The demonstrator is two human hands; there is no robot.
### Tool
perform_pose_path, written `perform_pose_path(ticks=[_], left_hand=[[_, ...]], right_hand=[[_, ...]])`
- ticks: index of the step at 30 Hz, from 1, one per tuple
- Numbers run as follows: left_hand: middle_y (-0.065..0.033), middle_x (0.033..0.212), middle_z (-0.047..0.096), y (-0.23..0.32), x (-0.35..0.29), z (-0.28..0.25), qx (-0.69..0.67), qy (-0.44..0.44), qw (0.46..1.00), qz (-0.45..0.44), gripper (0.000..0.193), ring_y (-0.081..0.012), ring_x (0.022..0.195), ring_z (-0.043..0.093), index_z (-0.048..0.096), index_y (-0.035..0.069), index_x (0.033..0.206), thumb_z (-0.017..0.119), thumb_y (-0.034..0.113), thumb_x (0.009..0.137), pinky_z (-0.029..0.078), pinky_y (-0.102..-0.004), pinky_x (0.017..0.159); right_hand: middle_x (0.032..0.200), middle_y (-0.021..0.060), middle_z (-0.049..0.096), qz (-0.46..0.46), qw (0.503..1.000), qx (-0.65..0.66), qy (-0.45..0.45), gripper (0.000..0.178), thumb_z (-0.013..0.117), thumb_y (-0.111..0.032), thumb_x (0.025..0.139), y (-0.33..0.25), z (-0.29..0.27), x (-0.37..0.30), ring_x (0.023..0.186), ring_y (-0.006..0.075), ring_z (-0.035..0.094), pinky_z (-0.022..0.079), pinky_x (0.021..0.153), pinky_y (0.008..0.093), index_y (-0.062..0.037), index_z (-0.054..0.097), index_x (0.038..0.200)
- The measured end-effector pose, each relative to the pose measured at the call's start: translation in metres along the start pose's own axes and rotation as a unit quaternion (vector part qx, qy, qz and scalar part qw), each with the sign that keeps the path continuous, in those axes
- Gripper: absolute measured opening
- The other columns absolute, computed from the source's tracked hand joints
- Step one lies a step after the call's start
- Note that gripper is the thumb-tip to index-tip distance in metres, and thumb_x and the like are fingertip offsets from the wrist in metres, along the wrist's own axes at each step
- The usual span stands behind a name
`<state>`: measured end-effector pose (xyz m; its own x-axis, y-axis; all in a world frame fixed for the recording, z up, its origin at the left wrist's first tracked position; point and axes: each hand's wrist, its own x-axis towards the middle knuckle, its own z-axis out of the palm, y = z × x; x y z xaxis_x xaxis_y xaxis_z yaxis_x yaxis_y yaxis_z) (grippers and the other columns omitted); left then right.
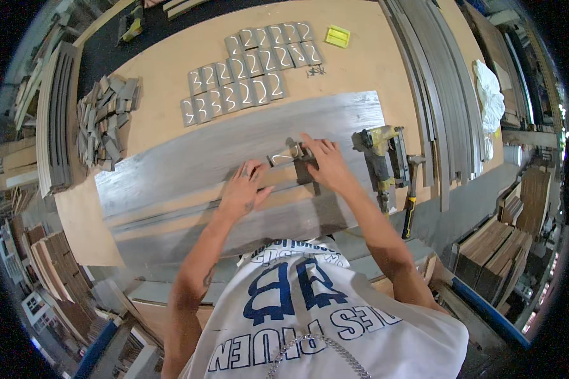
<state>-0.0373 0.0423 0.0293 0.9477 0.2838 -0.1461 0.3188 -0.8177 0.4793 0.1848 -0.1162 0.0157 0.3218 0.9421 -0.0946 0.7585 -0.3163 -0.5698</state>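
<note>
Smearing the white bead [281, 156] looks the likeliest fault, should a fingertip drag across the small grey block [287, 156] by the grey panel's [189, 161] near edge. My left hand [241, 184] angles inward, fingers half-curled beside it; my right hand [327, 164] reaches in, loosely spread; whether either grips, I can't tell.

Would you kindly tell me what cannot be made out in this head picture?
All in the head view:
Small dark slivers: too small to count.
Grey pile: lower pieces hidden by those on top.
Near grey board: front edge partly hidden by the white shirt.
Left hand and small white-streaked piece: contact too small and blurred to tell.
</note>
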Motion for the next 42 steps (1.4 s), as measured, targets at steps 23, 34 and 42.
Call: perform_pose_path(ticks=[23,34,42], left_hand=[[-0.014,0.132,0.056,0.007,0.017,0.025,-0.025,0.065,0.997,0.016,0.053,-0.0346,0.123,0.052,0.059,0.0,0.125,0.072,0.029,0.083,0.041,-0.0435,0.106],[-0.0119,0.123,0.057,0.009,0.018,0.029,0.017,0.048,0.999,-0.011,0.054,-0.0327,0.121,0.048,0.059,-0.001,0.124,0.072,0.03,0.083,0.039,-0.0466,0.102],[-0.0139,0.124,0.053,0.013,0.016,0.022,0.014,0.033,0.998,-0.053,0.055,-0.0336,0.12,0.046,0.057,-0.002,0.125,0.072,0.028,0.082,0.037,-0.0462,0.103]], right_hand=[[0.128,0.001,0.064,-0.021,0.999,0.029,-0.01,0.098,0.071,-0.003,0.072,0.001,0.01,-0.011,0.12,0.0322,0.051,0.033,0.107,0.0469,-0.0078,0.02,0.155],[0.13,0.0038,0.063,-0.033,0.998,0.024,-0.036,0.103,0.076,-0.01,0.074,-0.001,0.006,-0.007,0.12,0.0339,0.051,0.033,0.106,0.0476,-0.0088,0.016,0.157],[0.128,0.0041,0.063,-0.044,0.998,-0.017,-0.04,0.099,0.076,-0.012,0.075,-0.005,0.006,-0.007,0.12,0.0324,0.051,0.035,0.106,0.0474,-0.013,0.02,0.156]])
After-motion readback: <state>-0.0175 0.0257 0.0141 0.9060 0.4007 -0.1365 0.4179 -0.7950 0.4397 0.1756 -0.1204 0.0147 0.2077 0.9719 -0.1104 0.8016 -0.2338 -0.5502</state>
